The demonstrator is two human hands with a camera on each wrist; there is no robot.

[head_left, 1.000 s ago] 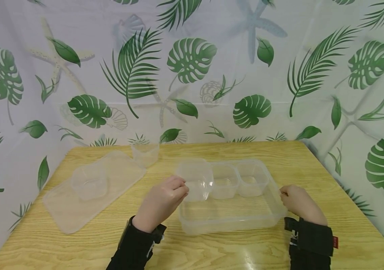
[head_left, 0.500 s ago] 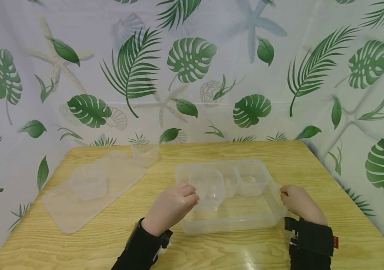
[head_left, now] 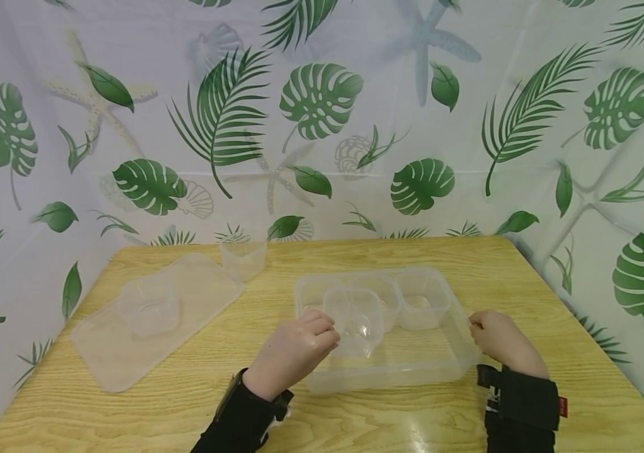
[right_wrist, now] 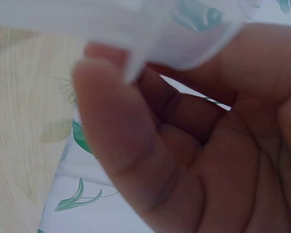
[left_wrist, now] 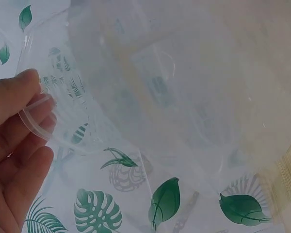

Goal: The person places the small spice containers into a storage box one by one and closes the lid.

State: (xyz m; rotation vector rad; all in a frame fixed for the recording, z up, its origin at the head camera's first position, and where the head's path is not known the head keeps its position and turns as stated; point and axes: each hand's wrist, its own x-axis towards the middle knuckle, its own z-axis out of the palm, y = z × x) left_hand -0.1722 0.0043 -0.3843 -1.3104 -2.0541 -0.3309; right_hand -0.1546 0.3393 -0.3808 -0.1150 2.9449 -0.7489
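A small clear plastic container is pinched at its rim by my left hand, over the left part of a large clear plastic box. In the left wrist view, the thumb and fingers grip the edge of that small container. Two more small containers sit in the back row of the box, one partly behind the held one and one at the right. My right hand pinches the right rim of the box; in the right wrist view the rim lies between thumb and fingers.
On the left of the wooden table lies a flat translucent lid bearing a small container. Another small container stands at the lid's far right corner. A leaf-patterned cloth hangs behind and at the sides.
My left hand has carried the small container right and a little nearer, from the box's back left corner to in front of the middle container. The right hand has stayed still.
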